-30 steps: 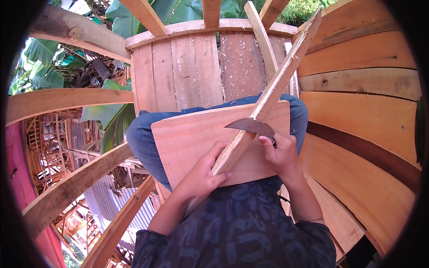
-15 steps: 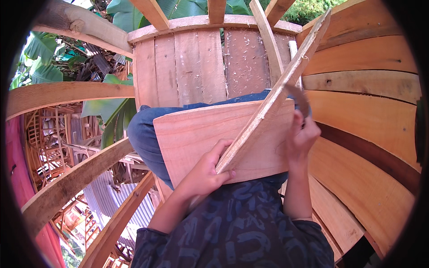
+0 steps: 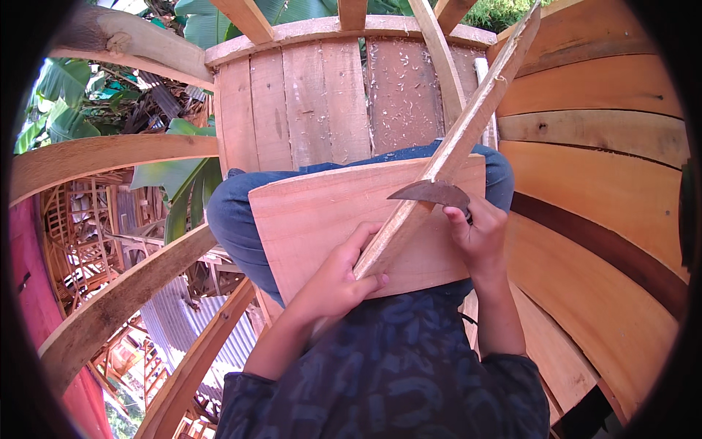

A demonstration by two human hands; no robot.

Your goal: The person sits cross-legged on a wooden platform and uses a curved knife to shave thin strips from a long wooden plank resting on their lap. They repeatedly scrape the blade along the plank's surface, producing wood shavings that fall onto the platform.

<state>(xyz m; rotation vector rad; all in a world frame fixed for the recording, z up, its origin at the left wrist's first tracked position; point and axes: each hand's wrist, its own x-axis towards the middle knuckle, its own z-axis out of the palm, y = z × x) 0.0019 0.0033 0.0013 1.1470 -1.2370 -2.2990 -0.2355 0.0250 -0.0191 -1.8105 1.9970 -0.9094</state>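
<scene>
My left hand (image 3: 346, 274) grips the lower end of a long, narrow strip of wood (image 3: 468, 130), thumb and fingers wrapped round it. The strip slants up to the far right, its edge rough and pale. In my right hand (image 3: 482, 233) is a curved knife (image 3: 433, 193) with a dark, rusty-looking blade; the fist hides its handle. The blade lies across the strip near its middle, its tip pointing left. Beneath both hands a flat reddish board (image 3: 311, 212) rests over my crossed legs.
Wood shavings lie scattered on the plank floor (image 3: 307, 102) ahead, bounded by a raised wooden edge (image 3: 322, 35). A loose slat (image 3: 442, 66) leans there. Curved orange-brown planks (image 3: 592, 172) wall the right side. Beams (image 3: 117, 157) with gaps between them run along the left.
My right hand and the curved knife have come left and nearer me, from beside the strip to across it. The blur on the blade is gone. My left hand keeps its hold.
</scene>
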